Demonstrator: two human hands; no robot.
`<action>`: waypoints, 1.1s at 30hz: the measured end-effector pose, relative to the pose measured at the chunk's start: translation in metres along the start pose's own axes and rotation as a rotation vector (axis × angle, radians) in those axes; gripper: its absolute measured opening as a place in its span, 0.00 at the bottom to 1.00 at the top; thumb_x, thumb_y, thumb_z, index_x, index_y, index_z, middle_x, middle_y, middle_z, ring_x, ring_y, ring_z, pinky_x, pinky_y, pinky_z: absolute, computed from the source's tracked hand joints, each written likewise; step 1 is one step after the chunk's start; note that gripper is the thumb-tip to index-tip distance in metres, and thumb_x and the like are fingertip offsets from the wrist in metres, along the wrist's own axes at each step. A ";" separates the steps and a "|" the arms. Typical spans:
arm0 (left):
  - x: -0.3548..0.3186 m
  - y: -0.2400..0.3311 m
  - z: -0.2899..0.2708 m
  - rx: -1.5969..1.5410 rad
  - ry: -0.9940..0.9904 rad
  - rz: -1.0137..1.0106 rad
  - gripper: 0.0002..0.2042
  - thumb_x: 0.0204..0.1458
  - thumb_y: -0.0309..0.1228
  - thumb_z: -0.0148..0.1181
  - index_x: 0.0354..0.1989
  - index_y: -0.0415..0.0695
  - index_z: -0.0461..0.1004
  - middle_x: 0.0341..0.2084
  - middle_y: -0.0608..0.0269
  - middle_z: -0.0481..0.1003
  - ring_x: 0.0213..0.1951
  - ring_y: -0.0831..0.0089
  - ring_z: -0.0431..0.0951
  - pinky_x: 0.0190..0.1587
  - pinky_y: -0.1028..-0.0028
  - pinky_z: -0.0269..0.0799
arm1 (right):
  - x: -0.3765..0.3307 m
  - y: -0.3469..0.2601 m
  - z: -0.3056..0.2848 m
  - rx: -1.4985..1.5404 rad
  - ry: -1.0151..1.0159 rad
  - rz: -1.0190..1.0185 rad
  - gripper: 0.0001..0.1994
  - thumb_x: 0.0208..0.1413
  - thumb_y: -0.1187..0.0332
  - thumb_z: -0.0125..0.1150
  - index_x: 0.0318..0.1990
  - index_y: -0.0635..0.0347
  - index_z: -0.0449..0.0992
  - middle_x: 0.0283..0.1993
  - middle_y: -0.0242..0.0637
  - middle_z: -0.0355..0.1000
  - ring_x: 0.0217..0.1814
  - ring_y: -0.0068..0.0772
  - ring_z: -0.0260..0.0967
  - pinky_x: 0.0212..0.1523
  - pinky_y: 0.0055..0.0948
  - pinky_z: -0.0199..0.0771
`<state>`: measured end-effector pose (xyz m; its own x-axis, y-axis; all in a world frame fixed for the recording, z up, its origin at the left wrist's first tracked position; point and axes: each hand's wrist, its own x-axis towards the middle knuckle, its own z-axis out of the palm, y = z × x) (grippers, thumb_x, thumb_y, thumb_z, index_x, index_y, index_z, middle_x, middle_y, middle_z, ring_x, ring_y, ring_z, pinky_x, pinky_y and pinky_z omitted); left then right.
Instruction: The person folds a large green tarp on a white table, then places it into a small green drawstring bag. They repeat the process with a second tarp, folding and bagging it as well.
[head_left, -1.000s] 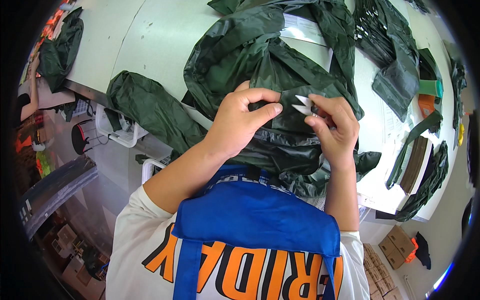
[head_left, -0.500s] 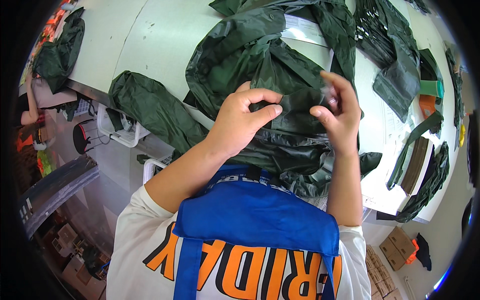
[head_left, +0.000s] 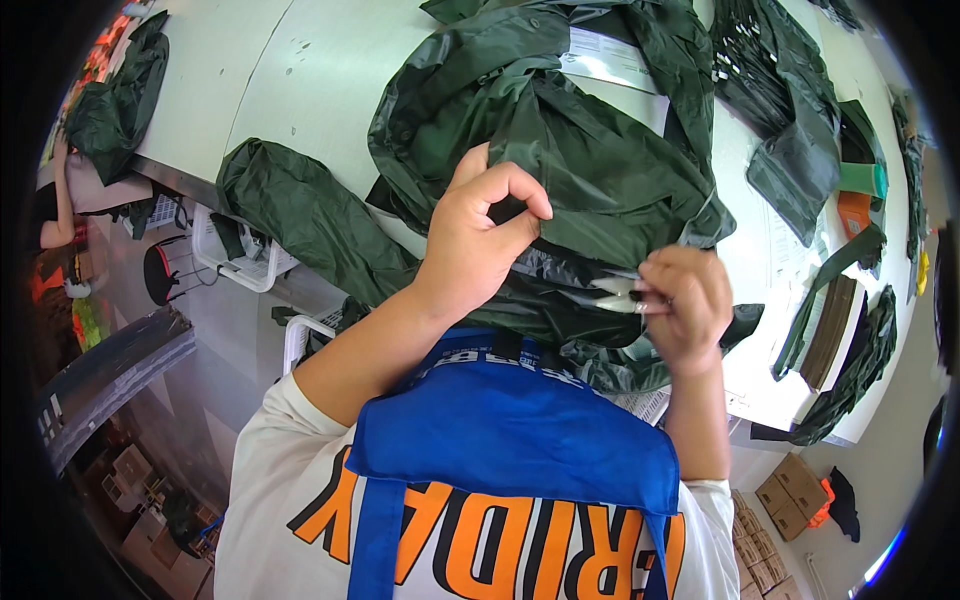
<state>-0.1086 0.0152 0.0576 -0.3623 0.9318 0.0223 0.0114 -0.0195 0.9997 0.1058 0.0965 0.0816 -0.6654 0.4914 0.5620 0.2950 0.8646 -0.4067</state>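
Snips (head_left: 615, 300) held close to loose cloth (head_left: 610, 195)

The dark green cloth is heaped on the table (head_left: 330, 80), its edge pinched between the left hand's (head_left: 478, 222) thumb and forefinger. The snips are gripped in the right hand (head_left: 692, 305) — blades parted, pointed left over the lower folds; whether cloth is touched cannot be told. A nick could be caused by slack cloth straying between the blades — or the edge lost by a loosened pinch. The table is pale and scratched. A white bin (head_left: 238, 270) is seen beyond its edge at left; brown boxes (head_left: 795, 495) are stacked at lower right.
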 end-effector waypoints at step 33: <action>-0.044 -0.022 -0.048 0.347 -0.112 0.022 0.15 0.38 0.10 0.48 0.31 0.44 0.71 0.64 0.50 0.51 0.57 0.64 0.64 0.57 0.71 0.58 | -0.065 -0.012 0.003 0.156 0.113 0.401 0.14 0.38 0.86 0.57 0.35 0.62 0.77 0.37 0.42 0.74 0.40 0.39 0.73 0.39 0.29 0.75</action>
<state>-0.1375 -0.0425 0.0349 -0.2544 0.9668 0.0243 0.3404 0.0660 0.9379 0.1432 0.0541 0.0479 -0.4381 0.8004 0.4092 0.4016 0.5815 -0.7075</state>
